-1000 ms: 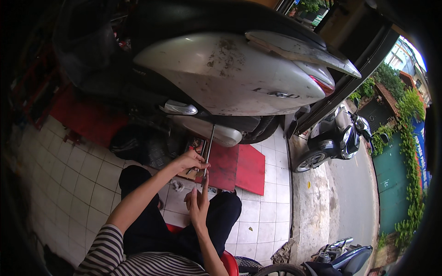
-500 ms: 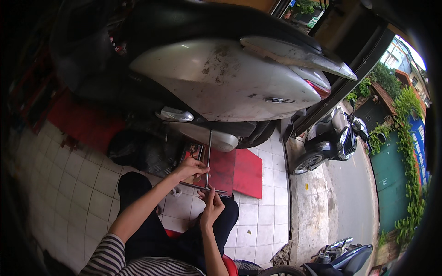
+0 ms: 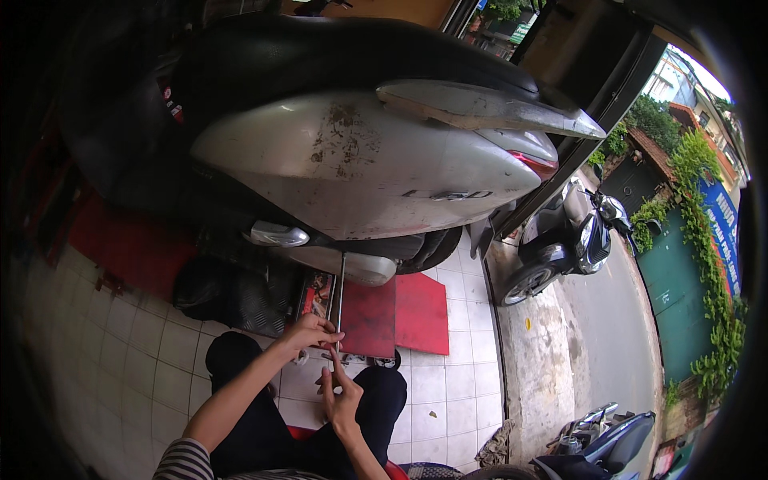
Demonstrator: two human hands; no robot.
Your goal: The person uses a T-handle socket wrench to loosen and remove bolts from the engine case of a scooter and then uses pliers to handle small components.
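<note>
- While the left hand (image 3: 310, 331) pinched the rod (image 3: 339, 300) near its lower end, the far tip met the silver casing (image 3: 372, 270) low on the scooter (image 3: 352, 160); whether it was seated in anything could not be made out.
- A poor seat there was, in my judgement, the main risk: a sideways push could have made the tip slip and scrape the casing.
- The right hand (image 3: 342, 402) was spread, index finger stretched to the rod's near end, thumb well apart, gripping nothing; whether that finger touched the rod I could not tell.
- With only the left hand's pinch around it, the rod might have dropped onto the red platform (image 3: 372, 320) or the tiles (image 3: 426, 384) had that grip loosened.
- A sudden slip could also have knocked knuckles against the platform, which both hands were near.
</note>
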